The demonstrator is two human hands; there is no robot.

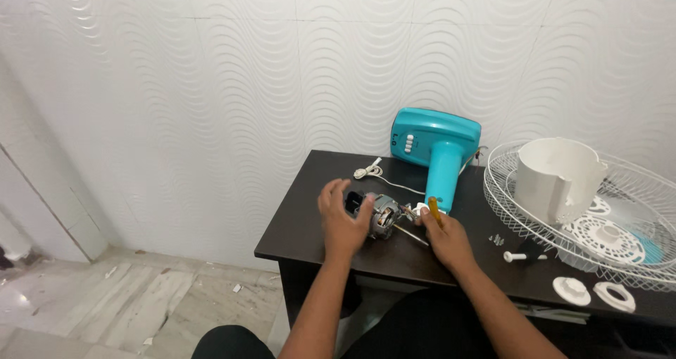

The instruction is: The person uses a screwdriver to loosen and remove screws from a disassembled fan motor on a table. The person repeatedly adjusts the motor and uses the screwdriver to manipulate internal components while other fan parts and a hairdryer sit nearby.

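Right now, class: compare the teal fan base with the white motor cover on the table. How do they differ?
The teal fan base is coloured and leans against the wall; the white motor cover is plain white and stands upright. The base rests directly on the dark table; the cover sits on the white wire grille. Both are smooth plastic fan parts, untouched by the hands.

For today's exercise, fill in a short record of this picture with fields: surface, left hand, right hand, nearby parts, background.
Surface: dark table against a white wavy-tiled wall.
Left hand: left hand grips a fan motor.
Right hand: right hand holds an orange-handled screwdriver at the motor.
Nearby parts: teal fan base, white wire guard, white motor cover, two white round caps.
Background: marble floor.
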